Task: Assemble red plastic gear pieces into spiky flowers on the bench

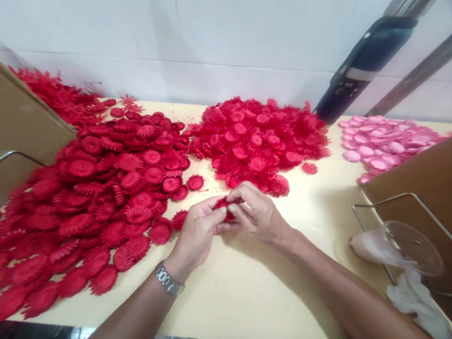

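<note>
Between my two hands, over the middle of the table, is a small red flower piece [228,212], partly hidden by the fingers. My left hand [199,230], with a metal watch [169,279] on its wrist, pinches it from the left. My right hand [259,214] grips it from the right with thumb and bent fingers. Left of my hands spreads a big heap of dark red scalloped flower pieces [127,213]. Just beyond them lies another heap of brighter red flower pieces [252,140].
Pink round pieces [386,144] lie at the back right. Red star-shaped petals [58,94] are piled at the back left. Boxes [13,114] flank both sides. A plastic cup [397,248] and white cloth [416,299] sit at right. A dark pole [361,65] leans by the wall.
</note>
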Action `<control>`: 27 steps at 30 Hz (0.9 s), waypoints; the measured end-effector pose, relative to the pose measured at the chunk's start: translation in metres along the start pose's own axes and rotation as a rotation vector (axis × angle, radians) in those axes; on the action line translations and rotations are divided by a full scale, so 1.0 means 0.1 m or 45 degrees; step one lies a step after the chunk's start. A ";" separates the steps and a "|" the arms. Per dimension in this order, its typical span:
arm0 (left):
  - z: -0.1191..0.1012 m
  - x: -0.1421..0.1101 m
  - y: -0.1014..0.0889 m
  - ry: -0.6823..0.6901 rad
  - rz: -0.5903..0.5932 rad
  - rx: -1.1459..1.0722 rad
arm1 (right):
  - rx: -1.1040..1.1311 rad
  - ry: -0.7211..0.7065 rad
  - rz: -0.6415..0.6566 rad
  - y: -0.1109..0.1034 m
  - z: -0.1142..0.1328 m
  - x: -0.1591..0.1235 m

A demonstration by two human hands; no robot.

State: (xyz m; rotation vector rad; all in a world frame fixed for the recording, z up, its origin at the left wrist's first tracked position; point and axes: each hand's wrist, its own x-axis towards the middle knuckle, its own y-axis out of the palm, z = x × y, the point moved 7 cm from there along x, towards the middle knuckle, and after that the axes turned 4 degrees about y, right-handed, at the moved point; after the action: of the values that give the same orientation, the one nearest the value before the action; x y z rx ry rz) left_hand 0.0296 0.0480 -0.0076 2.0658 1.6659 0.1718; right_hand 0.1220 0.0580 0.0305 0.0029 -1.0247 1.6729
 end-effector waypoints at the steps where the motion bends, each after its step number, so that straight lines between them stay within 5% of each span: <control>1: 0.00 0.00 0.00 -0.008 -0.016 -0.027 | 0.038 0.033 0.006 -0.01 -0.02 0.00; 17: -0.05 -0.02 -0.16 0.120 -0.225 0.196 | 0.194 0.228 -0.119 -0.11 -0.04 -0.02; 27: -0.03 -0.03 -0.13 0.142 -0.169 0.279 | 0.186 0.253 -0.096 -0.07 -0.07 -0.02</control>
State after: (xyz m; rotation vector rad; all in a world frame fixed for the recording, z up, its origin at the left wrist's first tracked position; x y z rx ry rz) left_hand 0.0161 0.0484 -0.0098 2.1258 1.9598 0.0635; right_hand 0.1313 0.0609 0.0299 -0.0280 -0.7439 1.6404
